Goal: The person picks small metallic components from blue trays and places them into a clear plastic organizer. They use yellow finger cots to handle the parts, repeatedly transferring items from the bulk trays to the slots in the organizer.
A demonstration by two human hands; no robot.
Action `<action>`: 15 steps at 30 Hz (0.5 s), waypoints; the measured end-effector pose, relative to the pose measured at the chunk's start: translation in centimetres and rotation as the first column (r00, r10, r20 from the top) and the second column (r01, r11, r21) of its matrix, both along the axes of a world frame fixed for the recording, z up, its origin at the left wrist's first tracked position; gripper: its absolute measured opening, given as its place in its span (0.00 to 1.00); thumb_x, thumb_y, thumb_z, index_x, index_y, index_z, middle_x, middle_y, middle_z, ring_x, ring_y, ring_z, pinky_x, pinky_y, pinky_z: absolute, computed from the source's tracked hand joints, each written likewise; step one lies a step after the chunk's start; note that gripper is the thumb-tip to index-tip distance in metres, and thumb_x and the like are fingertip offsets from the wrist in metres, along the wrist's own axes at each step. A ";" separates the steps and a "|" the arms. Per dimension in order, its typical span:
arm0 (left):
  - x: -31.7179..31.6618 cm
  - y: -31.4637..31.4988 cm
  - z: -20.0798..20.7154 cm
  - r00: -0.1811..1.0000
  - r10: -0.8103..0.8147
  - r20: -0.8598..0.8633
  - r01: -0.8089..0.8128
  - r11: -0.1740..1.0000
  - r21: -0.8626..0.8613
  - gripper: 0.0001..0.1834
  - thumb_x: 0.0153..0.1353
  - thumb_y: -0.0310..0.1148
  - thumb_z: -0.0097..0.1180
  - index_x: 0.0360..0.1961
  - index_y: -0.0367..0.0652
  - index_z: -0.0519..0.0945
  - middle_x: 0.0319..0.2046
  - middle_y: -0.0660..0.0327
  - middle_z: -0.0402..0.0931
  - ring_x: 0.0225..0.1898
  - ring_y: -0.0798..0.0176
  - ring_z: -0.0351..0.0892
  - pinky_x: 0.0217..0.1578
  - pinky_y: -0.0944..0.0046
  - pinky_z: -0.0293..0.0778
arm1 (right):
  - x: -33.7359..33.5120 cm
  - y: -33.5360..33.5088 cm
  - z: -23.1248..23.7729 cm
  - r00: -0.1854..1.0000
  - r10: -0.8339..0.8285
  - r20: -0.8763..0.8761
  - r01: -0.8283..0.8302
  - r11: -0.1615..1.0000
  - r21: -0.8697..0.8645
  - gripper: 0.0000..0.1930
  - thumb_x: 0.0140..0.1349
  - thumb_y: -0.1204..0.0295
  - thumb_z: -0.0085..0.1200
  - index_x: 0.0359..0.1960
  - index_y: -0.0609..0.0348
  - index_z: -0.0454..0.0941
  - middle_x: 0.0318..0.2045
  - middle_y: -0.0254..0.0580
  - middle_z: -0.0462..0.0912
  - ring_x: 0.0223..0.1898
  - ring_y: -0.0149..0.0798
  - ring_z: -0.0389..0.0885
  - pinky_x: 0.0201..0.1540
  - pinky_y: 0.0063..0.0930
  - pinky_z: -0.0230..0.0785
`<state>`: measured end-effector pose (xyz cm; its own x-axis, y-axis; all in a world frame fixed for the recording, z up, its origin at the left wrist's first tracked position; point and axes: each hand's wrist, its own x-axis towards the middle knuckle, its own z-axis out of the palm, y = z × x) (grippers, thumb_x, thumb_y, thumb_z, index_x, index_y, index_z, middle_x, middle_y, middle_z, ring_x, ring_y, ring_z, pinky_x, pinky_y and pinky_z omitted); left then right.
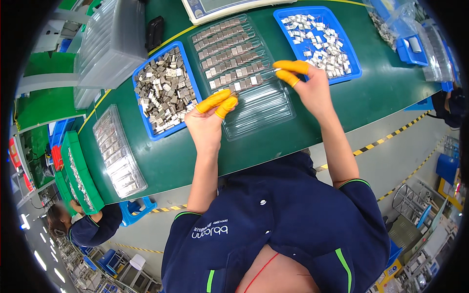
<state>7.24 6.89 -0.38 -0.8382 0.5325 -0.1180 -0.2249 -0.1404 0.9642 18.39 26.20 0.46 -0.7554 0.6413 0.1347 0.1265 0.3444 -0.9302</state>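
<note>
Yellow finger cots cover the thumb and forefinger of both hands. My left hand (207, 119) is pinched closed over the near part of a clear ribbed tray (264, 115); what sits between its fingertips is too small to make out. Farther right, my right hand (312, 88) pinches a small white part (277, 70) with a thin wire lead at the tray's right side. Rows of small grey-and-white blocks (227, 49) with leads fill the tray's far slots, while its near slots hold none. A blue bin (142, 113) of loose grey and white blocks stands beside my left hand.
Beyond my right hand, another blue bin (355, 68) holds white wired parts. A filled clear tray (117, 151) lies at left, near stacked clear trays (110, 44). A scale (220, 10) stands at the far edge. A co-worker (95, 227) sits at lower left by a green bin (80, 171).
</note>
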 end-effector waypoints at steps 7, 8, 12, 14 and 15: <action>1.1 1.0 -0.3 0.999 -0.039 -0.027 0.040 0.998 0.039 0.13 0.53 0.18 0.57 0.42 0.31 0.78 0.38 0.53 0.79 0.37 0.62 0.80 0.43 0.65 0.76 | -0.5 -3.5 -0.4 0.974 0.008 -0.225 -0.086 0.937 -0.339 0.09 0.54 0.76 0.58 0.37 0.61 0.81 0.33 0.39 0.82 0.37 0.29 0.76 0.42 0.20 0.67; 1.2 1.0 -0.3 0.999 -0.028 -0.017 0.028 0.999 0.037 0.13 0.53 0.19 0.57 0.42 0.32 0.78 0.38 0.53 0.79 0.37 0.62 0.80 0.43 0.65 0.75 | -0.6 -3.6 -0.8 0.970 0.023 -0.243 -0.108 0.934 -0.341 0.09 0.54 0.76 0.58 0.38 0.62 0.81 0.33 0.38 0.82 0.36 0.29 0.76 0.42 0.20 0.67; 1.3 1.1 -0.3 0.999 -0.033 -0.035 0.034 0.998 0.045 0.13 0.53 0.19 0.57 0.42 0.32 0.78 0.39 0.54 0.79 0.37 0.63 0.79 0.43 0.66 0.75 | -0.4 -3.6 -0.9 0.965 0.170 -0.198 -0.224 0.929 -0.293 0.14 0.54 0.80 0.57 0.44 0.66 0.77 0.37 0.37 0.80 0.38 0.27 0.75 0.46 0.21 0.66; 1.3 1.1 -0.3 0.998 -0.057 0.008 0.057 0.997 0.052 0.13 0.52 0.18 0.58 0.42 0.32 0.79 0.40 0.54 0.78 0.39 0.63 0.79 0.45 0.66 0.74 | -0.5 -4.0 -0.8 0.974 0.146 -0.175 -0.188 0.948 -0.257 0.14 0.53 0.78 0.58 0.43 0.63 0.78 0.35 0.36 0.80 0.35 0.27 0.74 0.41 0.20 0.66; 1.2 1.0 -0.4 0.997 -0.070 0.027 0.069 0.996 0.056 0.13 0.52 0.18 0.58 0.41 0.32 0.79 0.41 0.54 0.78 0.40 0.63 0.78 0.45 0.66 0.74 | -0.6 -4.3 -0.7 0.977 0.133 -0.167 -0.170 0.956 -0.237 0.14 0.52 0.78 0.59 0.42 0.61 0.78 0.33 0.35 0.80 0.33 0.27 0.74 0.39 0.20 0.67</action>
